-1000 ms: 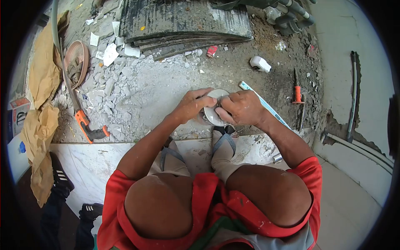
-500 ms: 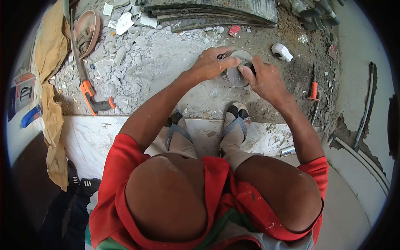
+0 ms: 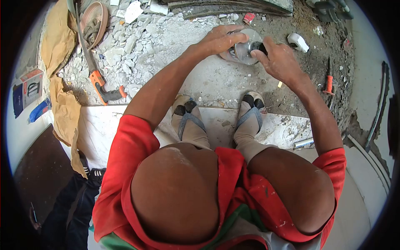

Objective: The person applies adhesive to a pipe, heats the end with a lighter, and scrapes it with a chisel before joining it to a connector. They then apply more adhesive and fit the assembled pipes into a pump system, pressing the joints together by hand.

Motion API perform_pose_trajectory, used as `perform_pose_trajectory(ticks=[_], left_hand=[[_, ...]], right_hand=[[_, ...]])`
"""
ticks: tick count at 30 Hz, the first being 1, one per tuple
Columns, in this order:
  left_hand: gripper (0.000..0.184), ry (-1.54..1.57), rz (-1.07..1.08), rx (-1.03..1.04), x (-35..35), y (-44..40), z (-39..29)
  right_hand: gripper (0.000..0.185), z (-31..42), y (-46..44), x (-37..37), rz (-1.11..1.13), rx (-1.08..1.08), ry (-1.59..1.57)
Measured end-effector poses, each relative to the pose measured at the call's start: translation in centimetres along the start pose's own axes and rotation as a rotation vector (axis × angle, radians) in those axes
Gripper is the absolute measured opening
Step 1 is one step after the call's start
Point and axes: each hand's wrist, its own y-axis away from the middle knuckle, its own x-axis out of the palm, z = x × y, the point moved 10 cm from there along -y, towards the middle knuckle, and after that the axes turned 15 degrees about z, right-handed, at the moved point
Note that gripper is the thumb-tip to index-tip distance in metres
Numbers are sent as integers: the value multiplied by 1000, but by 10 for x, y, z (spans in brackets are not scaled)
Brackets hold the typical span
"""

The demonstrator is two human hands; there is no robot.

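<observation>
A round metallic disc [image 3: 246,49] with a shiny face is held between my two hands, out in front of my feet. My left hand [image 3: 225,40] is closed on its left edge, the thumb lying on the face. On the other side, my right hand [image 3: 278,58] has its fingers wrapped around a dark part at the disc's right side. What lies beneath the disc is mostly covered by it and by my fingers.
An orange-handled saw [image 3: 100,85] lies on rubble at the left, near a pinkish bowl [image 3: 104,26] and brown paper [image 3: 66,112]. A white tape measure [image 3: 298,42] and an orange-handled tool [image 3: 329,83] lie right. Another person's legs [image 3: 77,200] show lower left.
The view has shifted, and both hands with the disc now appear farther up and to the right. My right hand has changed its hold, with its thumb now by the dark part.
</observation>
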Motion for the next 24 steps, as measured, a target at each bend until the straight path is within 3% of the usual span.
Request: perform_pose_trajectory(ticks=[3,5,9,11,13,14,15,17,18,24], left_hand=[[70,-51,26,3,-1,-13,13],[69,-1,103,26,3,-17,10],[67,-62,-87,31,-4,-12,7],[67,-140,-133,5,-5,-12,6],[68,-55,17,7,3,-12,6],[68,-16,95,17,4,-13,5],[69,-52,137,-6,3,-17,6],[69,-114,223,-62,9,-20,16],[69,-132,199,-55,6,-21,14],[66,-160,101,-92,11,-11,5]], right_hand=[[47,46,14,9,-67,-481,193],[49,34,10,3,-75,-278,114],[49,-21,-2,-9,29,186,-112],[50,-16,-8,2,42,90,-136],[51,-11,-8,9,51,9,-156],[34,2,-3,11,130,-94,-74],[28,22,4,7,109,-291,65],[23,55,32,17,91,-687,341],[27,59,38,20,62,-721,390],[34,8,23,0,2,-350,25]])
